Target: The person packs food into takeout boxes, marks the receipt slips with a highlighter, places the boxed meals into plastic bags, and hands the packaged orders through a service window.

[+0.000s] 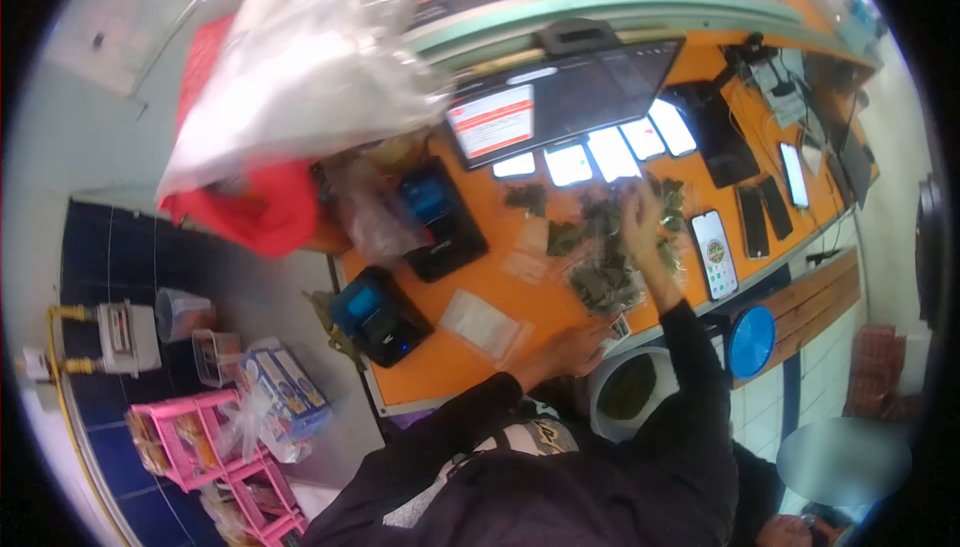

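My left hand (575, 349) is at the table's front edge, its fingers closed on a small packet (618, 330) with a dark-and-white label. My right hand (640, 219) is stretched over a pile of small clear packets (605, 282) filled with dark green stuff; its fingers are blurred, so whether they grip one is unclear. Below my hands, against my body, stands a white tub (662, 367) with dark green contents. Flat clear bags (480, 322) lie left of the pile. A lit phone (714, 255) is to its right.
A monitor (590, 97) stands behind several lit phones (612, 153). Two black printers (380, 322) (440, 222) sit at the left. A big white plastic bag (310, 67) hangs over the back left. A blue-topped stool (752, 342) and another person (790, 530) are at the lower right.
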The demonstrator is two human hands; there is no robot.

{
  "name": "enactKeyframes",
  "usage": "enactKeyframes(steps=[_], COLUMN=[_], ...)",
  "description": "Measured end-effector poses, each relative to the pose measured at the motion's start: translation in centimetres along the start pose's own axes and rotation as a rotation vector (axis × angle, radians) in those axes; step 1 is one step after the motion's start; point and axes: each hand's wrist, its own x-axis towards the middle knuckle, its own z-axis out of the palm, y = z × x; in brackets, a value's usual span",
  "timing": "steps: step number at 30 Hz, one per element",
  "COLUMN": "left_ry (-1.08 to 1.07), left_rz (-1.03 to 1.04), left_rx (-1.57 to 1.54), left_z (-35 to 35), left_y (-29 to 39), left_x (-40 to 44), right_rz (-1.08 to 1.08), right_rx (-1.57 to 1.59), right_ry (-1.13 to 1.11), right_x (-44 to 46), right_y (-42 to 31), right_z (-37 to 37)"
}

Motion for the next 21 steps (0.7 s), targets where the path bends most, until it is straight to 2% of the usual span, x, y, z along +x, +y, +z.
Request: enactKeyframes(steps=[2, 4, 5, 7, 9, 11, 13, 15, 19, 20, 21], left_ry=[0.062, -0.055, 0.044, 0.511, 0.679, 0.649, 0.914, 1.087, 1.576, 1.686, 1.798], left_rz=[0.003, -0.146, -0.178, -0.01, -0.111, -0.115, -0.143, -0.514, -0.624, -0.667, -0.709], left_rx=[0.028, -0.084, -0.073, -0.277, -0.158, -0.352, -0.174, -0.064, 0.242, 0.188, 0.126], left_z=[-0.1, -1.9, -1.7, 0.1, -0.6, -1.2, -2.9, -5.1, -7.2, -7.2, -7.3], left_y=[1.1, 2.6, 2.8, 2.9, 5.0, 5.2, 7.6, 10.8, 13.5, 13.9, 14.4], left_x=[-0.1, -0.4, -1.5, -3.8, -9.5, -16.0, -23.2, -29.9, -40.9, -43.0, -44.6], right_rz=[-0.07, -0.168, -0.214, -0.364, -0.379, -0.267, -0.394, -0.569, -0.732, -0.739, -0.817], right_rx=[0.082, 0.136, 0.175, 0.173, 0.287, 0.464, 0.484, 0.417, 0.483, 0.486, 0.336], right_ry=[-0.168, -0.373, -0.459, -0.608, -0.793, -0.892, -0.992, -1.068, -1.011, -1.023, -0.927], right_x=[-3.3, -5.4, -6.7, -9.1, -12.0, -15.1, -18.6, -22.0, -29.6, -31.0, -32.4], right_y=[-4.4, -10.8, -13.1, -17.1, -21.7, -25.7, -29.3, -32.8, -39.2, -40.7, -41.9], right_z=[2.2, 4.9, 7.0, 11.0, 15.1, 19.5, 24.2, 28.5, 36.6, 37.8, 38.9])
